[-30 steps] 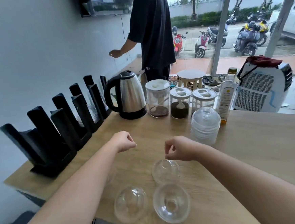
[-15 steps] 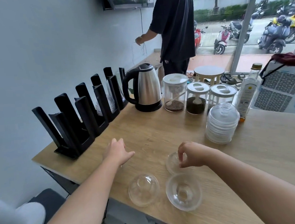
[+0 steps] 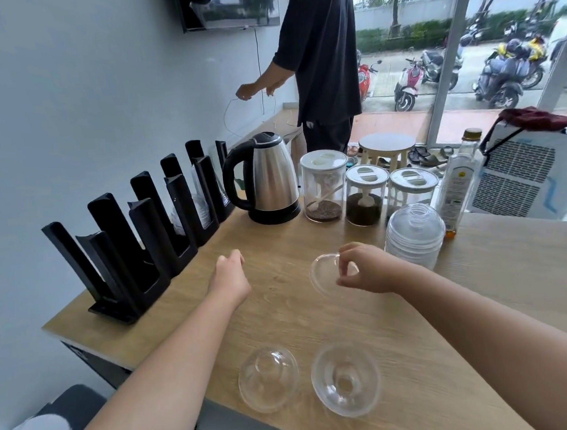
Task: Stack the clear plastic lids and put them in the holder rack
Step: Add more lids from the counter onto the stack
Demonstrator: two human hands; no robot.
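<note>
The right hand [image 3: 368,269] pinches one lid [image 3: 324,274] above the desk [image 3: 485,300] middle. The left hand [image 3: 229,276] hovers loosely curled, empty. Two lids [image 3: 269,378] lie at the near edge; the rack [image 3: 134,236] lines the left edge.

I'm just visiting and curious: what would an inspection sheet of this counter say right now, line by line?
Surface: wooden counter, dry and in good order.
Job's things: one clear lid lifted, tilted, in the right hand; two loose lids near the front edge; lid stack at the back; black holder rack along the wall, some lids already in its far slots.
Clutter: kettle, three lidded jars, bottle.
Hands: right pinching the lid's rim; left hand empty, loosely curled above the counter.
Cables: thin wire held by another person behind.
Surroundings: white wall, wall screen, window with parked scooters outside.
</note>
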